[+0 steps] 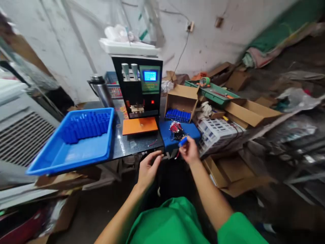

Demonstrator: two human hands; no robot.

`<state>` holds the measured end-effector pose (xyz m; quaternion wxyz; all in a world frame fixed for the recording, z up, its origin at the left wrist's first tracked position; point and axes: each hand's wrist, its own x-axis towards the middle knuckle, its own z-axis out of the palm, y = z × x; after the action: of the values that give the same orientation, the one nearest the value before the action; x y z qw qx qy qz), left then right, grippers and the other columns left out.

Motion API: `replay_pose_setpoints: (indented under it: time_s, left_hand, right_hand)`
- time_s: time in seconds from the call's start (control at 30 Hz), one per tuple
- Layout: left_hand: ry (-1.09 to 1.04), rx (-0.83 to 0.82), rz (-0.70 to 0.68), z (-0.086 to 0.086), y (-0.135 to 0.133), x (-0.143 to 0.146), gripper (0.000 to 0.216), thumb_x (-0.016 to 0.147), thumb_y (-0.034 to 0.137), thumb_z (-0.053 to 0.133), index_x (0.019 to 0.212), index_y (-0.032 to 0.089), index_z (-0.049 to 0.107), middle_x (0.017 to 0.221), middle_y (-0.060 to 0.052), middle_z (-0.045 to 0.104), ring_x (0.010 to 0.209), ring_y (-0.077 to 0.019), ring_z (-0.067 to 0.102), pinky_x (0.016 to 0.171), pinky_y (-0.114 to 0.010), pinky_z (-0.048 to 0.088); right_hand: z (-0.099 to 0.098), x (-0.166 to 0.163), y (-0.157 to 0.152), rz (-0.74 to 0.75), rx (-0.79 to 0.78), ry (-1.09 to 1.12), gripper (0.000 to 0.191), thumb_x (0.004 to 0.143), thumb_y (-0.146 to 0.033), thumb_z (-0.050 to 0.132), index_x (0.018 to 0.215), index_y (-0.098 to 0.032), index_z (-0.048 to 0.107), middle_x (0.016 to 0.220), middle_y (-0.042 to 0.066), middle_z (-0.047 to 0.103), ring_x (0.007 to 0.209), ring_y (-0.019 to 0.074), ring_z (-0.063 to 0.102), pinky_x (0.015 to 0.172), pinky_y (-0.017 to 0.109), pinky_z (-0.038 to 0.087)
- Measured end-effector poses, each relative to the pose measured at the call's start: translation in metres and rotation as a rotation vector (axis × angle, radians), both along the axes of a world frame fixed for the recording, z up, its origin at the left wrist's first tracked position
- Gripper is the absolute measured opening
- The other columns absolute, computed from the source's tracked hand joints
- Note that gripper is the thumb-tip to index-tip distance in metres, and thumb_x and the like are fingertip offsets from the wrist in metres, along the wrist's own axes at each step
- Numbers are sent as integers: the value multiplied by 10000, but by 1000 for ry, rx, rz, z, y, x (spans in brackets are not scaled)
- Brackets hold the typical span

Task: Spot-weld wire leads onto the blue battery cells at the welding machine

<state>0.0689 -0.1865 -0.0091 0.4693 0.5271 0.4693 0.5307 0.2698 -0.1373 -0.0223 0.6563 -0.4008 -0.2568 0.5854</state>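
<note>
One blue piece (182, 141) is pinched between thumb and fingers of the right hand (191, 153), a thin wire (177, 155) just below it. Beyond that hand lies a wire heap (177, 130); to its left, the left hand (148, 168) is loosely curled, partly open, seemingly holding nothing. The step appears to be handling this single piece; the next move calls for a steady pinch, minding the wire.

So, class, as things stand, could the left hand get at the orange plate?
Probably yes: only dark tabletop and a thin wire seem to lie between the left hand and the orange plate; the right hand, holding a blue piece, is off to the right.
</note>
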Motion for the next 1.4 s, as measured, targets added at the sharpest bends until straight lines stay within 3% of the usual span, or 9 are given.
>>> replay_pose_setpoints:
  time_s: [0.1, 0.23, 0.33, 0.57, 0.77, 0.9, 1.1, 1.23, 1.4]
  left_hand:
    - [-49, 13, -57, -5, -22, 11, 300, 785, 411, 708, 1004, 209, 738, 978, -89, 755, 933, -259, 707, 906, -417, 543]
    - [-83, 18, -35, -12, -45, 9, 296, 771, 395, 725, 996, 202, 737, 958, -82, 753, 913, -251, 708, 884, -389, 545]
    - [-53, 65, -6, -20, -57, 7, 311, 773, 376, 728, 1033, 207, 727, 973, -69, 747, 904, -234, 701, 856, -359, 553]
    - [186, 276, 57, -45, -72, 6, 267, 820, 303, 708, 1060, 189, 730, 903, -51, 746, 803, -173, 689, 758, -289, 555]
    - [384, 439, -114, -59, -66, -14, 248, 902, 246, 611, 1122, 222, 724, 868, -41, 722, 760, -136, 669, 698, -236, 538]
    - [545, 434, -232, -69, -66, -27, 251, 937, 228, 541, 1109, 214, 723, 878, -54, 698, 769, -132, 661, 688, -225, 533]
    - [679, 410, -272, -85, -69, -36, 234, 949, 207, 499, 1057, 180, 705, 907, -60, 673, 790, -125, 650, 713, -214, 525]
    - [739, 385, -394, -96, -64, -37, 218, 950, 214, 499, 1018, 174, 702, 857, -49, 669, 738, -116, 637, 680, -201, 504]
    - [847, 404, -422, -112, -59, -32, 195, 928, 183, 499, 962, 170, 691, 797, -37, 650, 681, -117, 618, 641, -205, 477]
  right_hand:
    - [-8, -24, -33, 40, -46, 193, 323, 819, -507, 624, 747, -193, 596, 461, -72, 453, 332, 61, 354, 291, 157, 285]
    - [-18, -68, -63, 113, -104, 311, 295, 781, -454, 636, 679, -188, 560, 450, -72, 476, 314, 38, 323, 276, 134, 232]
    - [-27, -77, -76, 136, -173, 372, 276, 789, -416, 621, 667, -175, 564, 457, -60, 510, 315, 34, 331, 281, 132, 235]
    - [-53, -77, -99, 95, -206, 366, 241, 743, -388, 691, 745, -173, 581, 495, -62, 554, 358, 53, 440, 297, 137, 270]
    - [-81, -64, -116, 183, -53, 223, 303, 713, -407, 759, 828, -179, 597, 563, -40, 609, 425, 93, 537, 343, 165, 357]
    - [-101, -58, -124, 317, -81, 180, 346, 687, -406, 807, 863, -164, 633, 589, -26, 629, 461, 105, 575, 387, 182, 409]
    - [-129, -52, -128, 439, -88, 30, 376, 711, -448, 800, 840, -113, 691, 570, 5, 640, 458, 102, 587, 421, 185, 395]
    - [-146, -40, -129, 553, -113, -21, 422, 718, -482, 795, 859, -94, 711, 567, 4, 631, 456, 101, 576, 446, 204, 396]
    - [-162, -30, -128, 608, -125, -70, 476, 754, -507, 762, 969, -84, 726, 593, 6, 643, 508, 110, 591, 510, 227, 416]
